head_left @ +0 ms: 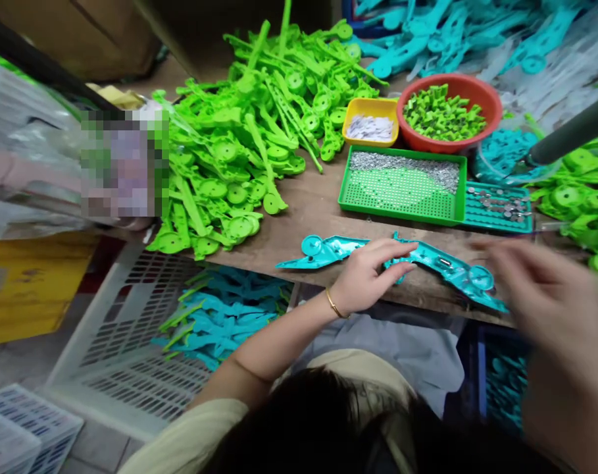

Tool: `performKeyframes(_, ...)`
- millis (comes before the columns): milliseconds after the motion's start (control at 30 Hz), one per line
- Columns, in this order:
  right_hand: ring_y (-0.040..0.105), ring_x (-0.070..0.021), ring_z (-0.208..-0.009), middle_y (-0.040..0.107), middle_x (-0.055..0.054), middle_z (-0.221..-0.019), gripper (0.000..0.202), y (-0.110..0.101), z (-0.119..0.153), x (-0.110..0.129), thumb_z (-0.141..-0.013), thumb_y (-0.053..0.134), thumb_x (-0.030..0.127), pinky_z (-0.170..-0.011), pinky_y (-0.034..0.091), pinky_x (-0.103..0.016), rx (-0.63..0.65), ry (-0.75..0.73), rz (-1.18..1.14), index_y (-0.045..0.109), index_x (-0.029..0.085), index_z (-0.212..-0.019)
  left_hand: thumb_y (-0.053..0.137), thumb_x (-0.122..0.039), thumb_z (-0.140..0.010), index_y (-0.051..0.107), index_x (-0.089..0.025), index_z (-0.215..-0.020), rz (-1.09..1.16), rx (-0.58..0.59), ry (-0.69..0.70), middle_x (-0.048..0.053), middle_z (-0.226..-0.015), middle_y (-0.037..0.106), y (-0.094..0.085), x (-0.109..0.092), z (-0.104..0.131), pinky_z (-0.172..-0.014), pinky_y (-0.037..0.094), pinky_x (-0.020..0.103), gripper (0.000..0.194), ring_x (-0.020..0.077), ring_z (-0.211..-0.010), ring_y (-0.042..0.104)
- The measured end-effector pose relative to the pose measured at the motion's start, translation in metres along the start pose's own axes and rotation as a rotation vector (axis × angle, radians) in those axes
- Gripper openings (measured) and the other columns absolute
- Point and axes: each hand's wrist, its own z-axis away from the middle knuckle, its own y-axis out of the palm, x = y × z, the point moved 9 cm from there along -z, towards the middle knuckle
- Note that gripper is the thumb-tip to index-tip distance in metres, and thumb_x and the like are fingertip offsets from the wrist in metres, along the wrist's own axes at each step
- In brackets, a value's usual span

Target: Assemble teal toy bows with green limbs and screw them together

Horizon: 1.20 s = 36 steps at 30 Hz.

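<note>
A long turquoise plastic part (431, 257) lies along the table's front edge, angled in the middle, with a round disc near each end. Whether it is one piece or two joined I cannot tell. A small metal spring or pin (445, 261) sits in its right half. My left hand (370, 273), with a gold bangle at the wrist, grips the part's middle between thumb and fingers. To the right, my right hand (550, 283) is blurred by motion beside the part's right end; its fingertips are smeared, so anything in them is hidden.
Beyond lie a green tray (402, 214) of small metal pieces, a teal tray (500, 224), a yellow tray (348, 135), a red bowl (437, 138) and a heap of lime-green parts (229, 151). A white crate (106, 309) stands below left. Another person's hand (124, 171) is at left.
</note>
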Motion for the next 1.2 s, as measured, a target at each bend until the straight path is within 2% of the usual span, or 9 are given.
performKeyframes(133, 0.068, -0.0158, -0.069, 0.075, -0.003, -0.079, 0.026, 0.038, 0.041, 0.01, -0.09, 0.056, 0.037, -0.064, 0.054, -0.026, 0.514, -0.199, -0.24, 0.076, 0.021, -0.085, 0.067, -0.033, -0.091, 0.077, -0.025, -0.104, 0.289, -0.06, -0.175, 0.004, -0.097, 0.068, 0.016, 0.017, -0.005, -0.076, 0.053, 0.027, 0.018, 0.0141, -0.089, 0.065)
performKeyframes(267, 0.063, -0.015, -0.062, 0.071, -0.003, -0.069, 0.034, 0.067, 0.049, -0.001, -0.093, 0.049, 0.036, -0.059, 0.047, -0.026, 0.632, -0.158, -0.228, 0.07, 0.019, -0.072, 0.07, -0.036, -0.088, 0.077, -0.022, -0.09, 0.339, -0.025, -0.248, 0.004, -0.096, 0.065, 0.019, 0.028, -0.006, -0.079, 0.053, 0.028, 0.016, 0.0144, -0.091, 0.064)
performKeyframes(400, 0.066, -0.0187, -0.072, 0.074, -0.006, -0.08, 0.027, 0.07, 0.045, -0.01, -0.089, 0.05, 0.031, -0.066, 0.048, -0.029, 0.599, -0.154, -0.139, 0.074, 0.021, -0.083, 0.072, -0.041, -0.086, 0.075, -0.02, -0.087, 0.32, -0.02, -0.236, 0.006, -0.096, 0.066, 0.02, 0.024, -0.009, -0.085, 0.052, 0.031, 0.021, 0.0154, -0.092, 0.063)
performKeyframes(567, 0.065, -0.0177, -0.068, 0.073, -0.004, -0.076, 0.032, 0.064, 0.039, -0.026, -0.08, 0.067, 0.051, -0.064, 0.051, -0.03, 0.593, 0.091, -0.503, 0.075, 0.021, -0.08, 0.071, -0.057, -0.082, 0.066, -0.019, -0.089, 0.726, 0.004, -0.398, 0.0, -0.077, 0.064, 0.035, 0.036, -0.01, -0.059, 0.045, 0.024, 0.039, 0.0087, -0.062, 0.053)
performKeyframes(633, 0.061, -0.0154, -0.061, 0.072, -0.003, -0.071, 0.035, 0.066, 0.037, -0.032, -0.074, 0.073, 0.055, -0.059, 0.049, -0.028, 0.584, 0.172, -0.575, 0.074, 0.02, -0.076, 0.07, -0.06, -0.082, 0.064, -0.019, -0.087, 0.759, 0.072, -0.417, -0.001, -0.074, 0.061, 0.04, 0.036, -0.011, -0.059, 0.044, 0.025, 0.042, 0.0086, -0.06, 0.05)
performKeyframes(767, 0.056, -0.0133, -0.056, 0.07, -0.002, -0.066, 0.03, 0.062, 0.031, -0.035, -0.072, 0.073, 0.05, -0.053, 0.044, -0.026, 0.538, 0.122, -0.45, 0.075, 0.02, -0.075, 0.064, -0.055, -0.088, 0.062, -0.019, -0.077, 0.433, 0.245, -0.177, 0.005, -0.09, 0.062, 0.035, 0.011, -0.012, -0.084, 0.051, 0.034, 0.038, 0.016, -0.087, 0.061)
performKeyframes(900, 0.054, -0.0131, -0.057, 0.067, -0.001, -0.067, 0.019, 0.042, 0.029, -0.038, -0.08, 0.066, 0.04, -0.055, 0.04, -0.027, 0.377, -0.027, -0.198, 0.075, 0.023, -0.081, 0.059, -0.048, -0.093, 0.062, -0.023, -0.106, 0.081, 0.017, -0.117, 0.01, -0.121, 0.059, -0.004, 0.018, 0.0, -0.088, 0.053, 0.035, 0.029, 0.0211, -0.116, 0.058)
performKeyframes(1000, 0.059, -0.0159, -0.068, 0.069, -0.003, -0.077, 0.017, 0.037, 0.036, -0.036, -0.086, 0.061, 0.034, -0.062, 0.039, -0.029, 0.344, -0.182, 0.057, 0.074, 0.024, -0.085, 0.057, -0.039, -0.096, 0.062, -0.022, -0.108, -0.197, -0.122, -0.115, 0.008, -0.114, 0.062, -0.026, 0.031, 0.012, -0.086, 0.053, 0.034, 0.021, 0.0192, -0.11, 0.06)
performKeyframes(1200, 0.055, -0.0162, -0.068, 0.065, -0.006, -0.073, 0.032, 0.038, 0.044, -0.026, -0.096, 0.045, 0.035, -0.057, 0.025, -0.031, 0.245, -0.316, 0.423, 0.068, 0.02, -0.079, 0.057, -0.025, -0.095, 0.066, -0.02, -0.093, -0.35, -0.112, -0.006, 0.005, -0.1, 0.067, -0.017, 0.024, 0.015, -0.089, 0.052, 0.036, 0.011, 0.0175, -0.097, 0.064)
